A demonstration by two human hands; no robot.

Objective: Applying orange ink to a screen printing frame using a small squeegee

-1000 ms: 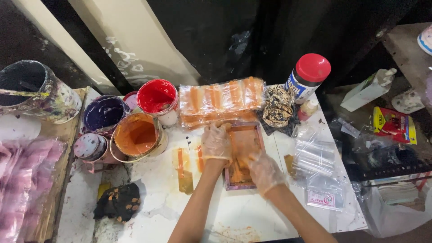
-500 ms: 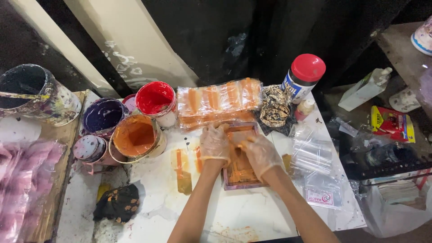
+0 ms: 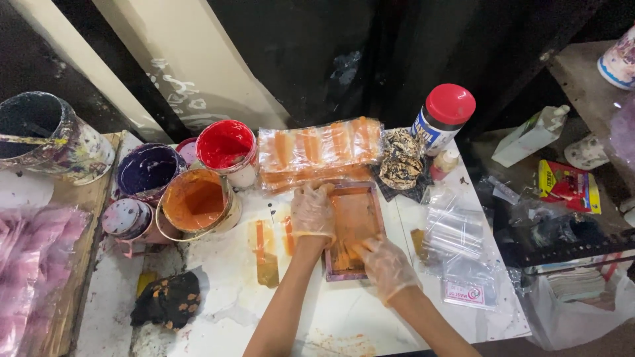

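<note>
A small wooden-framed printing screen (image 3: 358,210), smeared with orange ink, lies on the white table (image 3: 231,291). My left hand (image 3: 312,213), in a thin clear glove, grips the frame's left edge. My right hand (image 3: 385,266), also gloved, presses a small ink-covered scraper (image 3: 342,255) against the mesh at the frame's near end. The scraper is mostly hidden by my fingers. Behind the frame lies a stack of clear bags printed with orange shapes (image 3: 321,152).
Open paint tins stand at the left: red (image 3: 227,145), purple (image 3: 149,168), orange (image 3: 195,201). A red-lidded jar (image 3: 443,116) and a patterned rag (image 3: 400,162) are behind the frame, clear bags (image 3: 456,231) to its right, a black rag (image 3: 169,301) front left.
My right hand slid away from me along the screen, then pulled back to the frame's near end. My left hand kept its hold on the frame's left edge.
</note>
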